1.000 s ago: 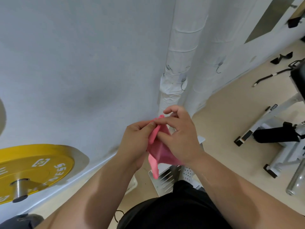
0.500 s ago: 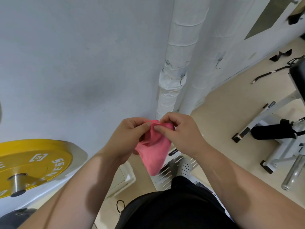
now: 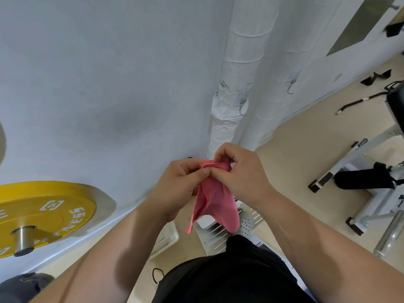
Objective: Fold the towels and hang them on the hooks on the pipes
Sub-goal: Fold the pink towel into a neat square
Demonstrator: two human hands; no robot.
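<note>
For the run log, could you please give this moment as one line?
pink towel: hangs loose | left hand: pinches its top | right hand: pinches its top | near pipe hook: bare

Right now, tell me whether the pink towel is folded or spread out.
Folded, loosely: the pink towel hangs doubled, left hand and right hand pinching its top.

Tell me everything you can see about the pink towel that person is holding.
The pink towel is a small, soft-looking cloth, plain, with no pattern visible. It is bunched and creased, not neatly folded. The left hand and the right hand pinch its top edge close together, at chest height. The rest hangs loose below them, a narrow strip trailing on the left and a wider rounded flap on the right.
</note>
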